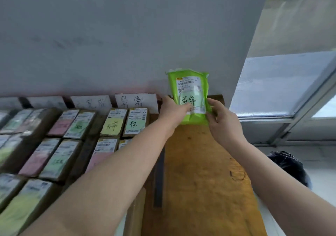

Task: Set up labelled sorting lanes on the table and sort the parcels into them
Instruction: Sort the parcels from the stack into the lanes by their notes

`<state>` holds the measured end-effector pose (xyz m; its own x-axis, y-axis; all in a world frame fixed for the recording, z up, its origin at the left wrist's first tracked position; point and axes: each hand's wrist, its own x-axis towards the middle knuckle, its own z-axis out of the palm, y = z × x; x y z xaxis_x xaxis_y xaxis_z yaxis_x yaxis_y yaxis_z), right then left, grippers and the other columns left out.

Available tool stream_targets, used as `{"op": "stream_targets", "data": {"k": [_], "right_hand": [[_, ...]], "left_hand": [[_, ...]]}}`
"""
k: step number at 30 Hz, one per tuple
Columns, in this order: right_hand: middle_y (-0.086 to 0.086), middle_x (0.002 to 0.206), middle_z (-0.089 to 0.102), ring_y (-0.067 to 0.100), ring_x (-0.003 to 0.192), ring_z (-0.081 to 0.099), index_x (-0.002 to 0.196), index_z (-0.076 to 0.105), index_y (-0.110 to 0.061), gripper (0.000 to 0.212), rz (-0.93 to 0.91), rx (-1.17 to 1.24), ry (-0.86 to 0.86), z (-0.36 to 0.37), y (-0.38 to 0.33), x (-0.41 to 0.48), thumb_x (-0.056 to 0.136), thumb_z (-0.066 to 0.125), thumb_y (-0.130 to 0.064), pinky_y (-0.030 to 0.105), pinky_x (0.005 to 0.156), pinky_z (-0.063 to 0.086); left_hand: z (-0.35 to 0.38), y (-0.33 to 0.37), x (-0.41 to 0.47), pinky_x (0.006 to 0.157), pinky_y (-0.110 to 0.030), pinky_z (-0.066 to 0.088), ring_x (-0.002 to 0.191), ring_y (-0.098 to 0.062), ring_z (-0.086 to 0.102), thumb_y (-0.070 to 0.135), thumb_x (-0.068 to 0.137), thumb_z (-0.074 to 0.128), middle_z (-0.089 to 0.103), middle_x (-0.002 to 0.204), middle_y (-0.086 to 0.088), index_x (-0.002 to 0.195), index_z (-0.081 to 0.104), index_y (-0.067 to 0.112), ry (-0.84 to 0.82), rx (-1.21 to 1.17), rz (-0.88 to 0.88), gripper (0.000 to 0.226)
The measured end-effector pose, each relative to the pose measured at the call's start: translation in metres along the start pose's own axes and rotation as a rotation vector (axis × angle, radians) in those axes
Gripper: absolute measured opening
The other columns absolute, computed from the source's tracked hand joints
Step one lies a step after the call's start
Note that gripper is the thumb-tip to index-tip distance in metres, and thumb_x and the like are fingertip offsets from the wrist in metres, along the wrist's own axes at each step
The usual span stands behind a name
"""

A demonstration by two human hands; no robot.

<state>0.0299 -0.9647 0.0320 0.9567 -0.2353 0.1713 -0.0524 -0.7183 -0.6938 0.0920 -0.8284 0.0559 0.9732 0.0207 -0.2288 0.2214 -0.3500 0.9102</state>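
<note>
A bright green soft parcel (189,88) with a white shipping label and handwritten characters stands upright against the grey wall at the far end of the table. My left hand (172,110) grips its lower left edge. My right hand (223,121) grips its lower right edge. White paper lane labels (136,101) with handwritten characters lean against the wall to the left of it. Rows of cardboard parcels (113,123) with coloured notes lie in lanes below those labels.
An orange-brown wooden board (200,172) runs along the right part of the table under my arms. A black bag (289,165) sits on the floor at the right. A window (283,85) is beyond the table's right end.
</note>
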Motion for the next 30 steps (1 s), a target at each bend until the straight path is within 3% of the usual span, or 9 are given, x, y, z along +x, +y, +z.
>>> {"op": "stream_targets", "data": {"k": [2, 4, 9, 15, 19, 21, 25, 28, 30], "right_hand": [[-0.001, 0.100, 0.068, 0.019, 0.082, 0.060, 0.140, 0.047, -0.026, 0.044, -0.069, 0.009, -0.026, 0.011, -0.029, -0.017, 0.096, 0.052, -0.019, 0.027, 0.064, 0.033], [-0.001, 0.106, 0.070, 0.020, 0.089, 0.063, 0.139, 0.048, -0.024, 0.045, -0.115, 0.046, -0.065, 0.026, -0.057, -0.036, 0.095, 0.053, -0.018, 0.031, 0.070, 0.045], [-0.005, 0.120, 0.066, 0.017, 0.102, 0.065, 0.138, 0.048, -0.023, 0.042, -0.201, 0.028, -0.253, 0.067, -0.116, -0.082, 0.096, 0.052, -0.026, 0.037, 0.081, 0.055], [-0.004, 0.103, 0.070, 0.019, 0.095, 0.064, 0.140, 0.047, -0.021, 0.044, -0.241, -0.139, -0.404, 0.109, -0.148, -0.121, 0.096, 0.050, -0.024, 0.036, 0.076, 0.055], [0.001, 0.107, 0.068, 0.023, 0.098, 0.063, 0.142, 0.045, -0.020, 0.045, -0.255, -0.200, -0.460, 0.132, -0.162, -0.146, 0.098, 0.046, -0.024, 0.038, 0.078, 0.053], [0.001, 0.117, 0.066, 0.023, 0.106, 0.061, 0.143, 0.046, -0.020, 0.044, -0.268, -0.227, -0.461, 0.142, -0.168, -0.155, 0.099, 0.043, -0.025, 0.039, 0.084, 0.052], [-0.003, 0.124, 0.063, 0.022, 0.114, 0.056, 0.138, 0.049, -0.031, 0.040, -0.284, -0.354, -0.471, 0.158, -0.179, -0.167, 0.099, 0.043, -0.027, 0.038, 0.086, 0.052], [0.000, 0.128, 0.060, 0.024, 0.120, 0.050, 0.139, 0.045, -0.035, 0.044, -0.278, -0.429, -0.506, 0.168, -0.186, -0.173, 0.097, 0.046, -0.023, 0.040, 0.093, 0.047], [0.003, 0.127, 0.059, 0.026, 0.124, 0.044, 0.138, 0.047, -0.031, 0.046, -0.274, -0.539, -0.555, 0.175, -0.190, -0.176, 0.094, 0.047, -0.018, 0.042, 0.095, 0.039]], "left_hand": [[-0.037, -0.006, -0.015, 0.074, -0.029, 0.047, 0.096, -0.018, 0.058, 0.016, 0.091, 0.068, 0.060, 0.113, -0.004, 0.115, 0.041, 0.012, 0.017, -0.012, 0.022, 0.036], [-0.077, -0.018, -0.030, 0.066, -0.027, 0.044, 0.095, -0.017, 0.057, 0.016, 0.093, 0.064, 0.059, 0.110, -0.002, 0.119, 0.042, 0.011, 0.041, 0.003, 0.013, 0.034], [-0.162, -0.061, -0.061, 0.091, -0.044, 0.052, 0.107, -0.021, 0.062, 0.010, 0.094, 0.061, 0.062, 0.124, -0.002, 0.130, 0.043, 0.016, 0.065, 0.033, -0.054, 0.041], [-0.213, -0.115, -0.095, 0.092, -0.044, 0.052, 0.107, -0.026, 0.060, 0.014, 0.094, 0.058, 0.059, 0.125, -0.006, 0.138, 0.038, 0.019, 0.099, 0.207, -0.127, 0.048], [-0.231, -0.135, -0.110, 0.082, -0.035, 0.048, 0.098, -0.024, 0.057, 0.010, 0.099, 0.049, 0.059, 0.120, -0.007, 0.128, 0.040, 0.020, 0.055, 0.252, -0.131, 0.032], [-0.241, -0.142, -0.117, 0.081, -0.036, 0.047, 0.099, -0.026, 0.058, 0.013, 0.099, 0.046, 0.059, 0.123, -0.009, 0.134, 0.039, 0.017, 0.020, 0.419, -0.073, 0.036], [-0.262, -0.146, -0.131, 0.081, -0.039, 0.045, 0.105, -0.033, 0.058, 0.007, 0.094, 0.049, 0.054, 0.119, -0.015, 0.124, 0.051, 0.007, -0.036, 1.076, 0.141, 0.030], [-0.264, -0.150, -0.137, 0.075, -0.036, 0.045, 0.102, -0.029, 0.059, 0.003, 0.093, 0.051, 0.058, 0.111, -0.011, 0.111, 0.059, 0.007, -0.182, 1.146, 0.215, 0.020], [-0.264, -0.156, -0.136, 0.080, -0.038, 0.049, 0.105, -0.029, 0.059, -0.001, 0.092, 0.048, 0.058, 0.115, -0.011, 0.116, 0.060, 0.007, -0.280, 1.132, 0.191, 0.028]]}}
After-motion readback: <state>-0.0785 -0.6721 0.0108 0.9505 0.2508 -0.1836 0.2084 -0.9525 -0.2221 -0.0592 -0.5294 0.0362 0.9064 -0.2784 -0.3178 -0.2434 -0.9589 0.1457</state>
